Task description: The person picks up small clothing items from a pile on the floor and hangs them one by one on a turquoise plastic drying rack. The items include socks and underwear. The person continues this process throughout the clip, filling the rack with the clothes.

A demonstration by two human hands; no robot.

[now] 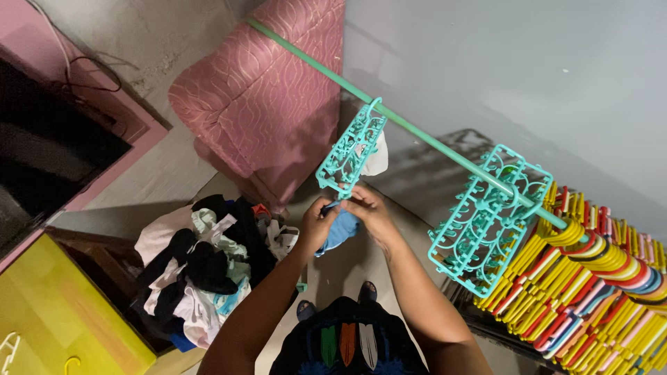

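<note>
Home, laundry/drying corner of a living room. Signs: pink upholstered sofa (260,97) w/ wavy pattern, green drying rod (417,135) carrying teal clip hangers (486,219) + a row of coloured plastic hangers (597,285), heap of mixed clothes (201,267) on the floor, yellow cabinet (62,319) nearby, bare plaster wall (514,76).

Grey wall (528,62) in dim light | pink padded furniture (267,90) leaned against it | yellow cabinet (62,312) lower left | grey floor (167,173)
</note>
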